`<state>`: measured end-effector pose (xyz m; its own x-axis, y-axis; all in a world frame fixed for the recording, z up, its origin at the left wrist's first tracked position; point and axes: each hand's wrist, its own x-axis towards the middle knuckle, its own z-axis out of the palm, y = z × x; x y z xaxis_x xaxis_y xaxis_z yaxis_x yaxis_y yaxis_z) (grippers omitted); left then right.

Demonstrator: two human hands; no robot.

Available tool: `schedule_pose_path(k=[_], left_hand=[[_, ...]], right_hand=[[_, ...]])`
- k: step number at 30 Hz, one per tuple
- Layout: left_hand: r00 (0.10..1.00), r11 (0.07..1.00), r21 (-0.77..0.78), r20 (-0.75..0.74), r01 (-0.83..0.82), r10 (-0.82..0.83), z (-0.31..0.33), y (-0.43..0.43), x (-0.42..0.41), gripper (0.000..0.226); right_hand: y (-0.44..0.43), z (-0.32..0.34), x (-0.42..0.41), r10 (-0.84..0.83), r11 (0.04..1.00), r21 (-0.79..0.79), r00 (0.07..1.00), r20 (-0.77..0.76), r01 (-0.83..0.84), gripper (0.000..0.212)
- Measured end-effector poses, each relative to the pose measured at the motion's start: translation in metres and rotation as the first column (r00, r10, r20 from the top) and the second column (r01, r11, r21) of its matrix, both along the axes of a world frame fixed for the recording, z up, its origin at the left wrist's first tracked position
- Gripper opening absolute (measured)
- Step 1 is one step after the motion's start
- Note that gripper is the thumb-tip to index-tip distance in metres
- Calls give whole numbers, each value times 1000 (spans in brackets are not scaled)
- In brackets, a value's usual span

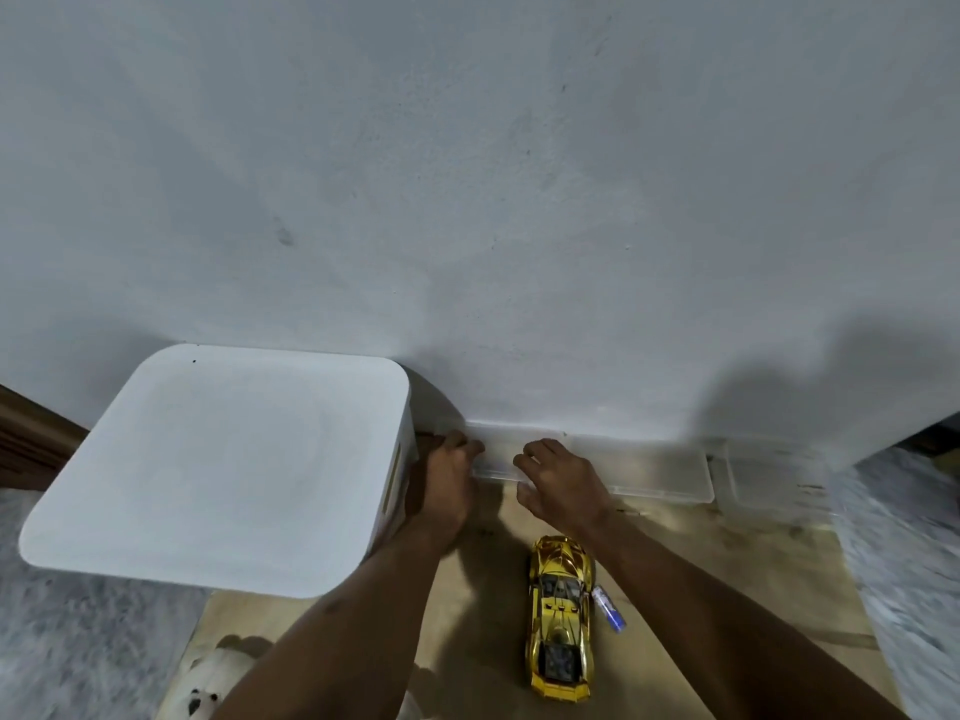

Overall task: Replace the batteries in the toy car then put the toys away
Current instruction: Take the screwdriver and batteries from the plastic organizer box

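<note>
A shiny gold toy car (560,618) lies upright on a pale wooden board (727,589), its nose toward the wall. A blue and silver battery (609,608) lies beside its right side. Against the wall sits a long clear plastic box (649,467). My left hand (447,485) rests at the box's left end, fingers curled over its edge. My right hand (563,483) lies on the box's front rim, fingers spread on the lid. Whether either hand grips the box is unclear.
A large white lidded bin (223,465) stands left of my hands, close to my left wrist. A second clear container (769,475) sits right of the long box. A white plush toy (208,683) lies at the bottom left. Grey carpet surrounds the board.
</note>
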<state>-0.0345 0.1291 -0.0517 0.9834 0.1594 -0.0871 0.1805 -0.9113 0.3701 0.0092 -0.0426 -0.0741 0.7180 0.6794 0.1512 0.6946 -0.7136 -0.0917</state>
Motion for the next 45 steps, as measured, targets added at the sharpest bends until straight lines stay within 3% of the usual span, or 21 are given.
schedule_pose_path(k=[11, 16, 18, 21, 23, 28, 34, 39, 45], left_hand=[[999, 999, 32, -48, 12, -11, 24, 0, 3, 57], [998, 998, 33, -36, -54, 55, 42, 0, 9, 40], [996, 996, 24, -43, -81, 82, 49, 2, 11, 35], [995, 996, 5, -44, -89, 90, 56, 5, 16, 33], [992, 994, -12, -57, -113, 112, 61, 5, 19, 31], [986, 980, -113, -42, -166, 162, 64, 8, 33, 31], [982, 974, -128, -50, -186, 181, 59, 10, 41, 28], [986, 979, -125, -50, -163, 158, 57, 13, 42, 29], [988, 984, -97, -37, -152, 149, 55, 13, 42, 25]], right_hand=[[3, 2, -1, -40, 999, -13, 997, 59, 40, 51], [-7, 14, 3, -105, 994, -3, 994, 28, 105, 71], [-13, 20, 0, -133, 987, 102, 990, 44, 128, 64], [-19, 22, -8, -146, 926, 362, 987, 73, 111, 27], [-19, 20, -16, -98, 907, 414, 995, 35, 75, 12], [-1, 21, -11, -129, 965, 186, 955, -268, 183, 26], [35, 19, 21, -207, 973, -4, 863, -460, 231, 34], [44, 12, 33, -221, 975, -94, 853, -473, 200, 28], [39, 14, 28, -199, 979, -52, 875, -441, 196, 24]])
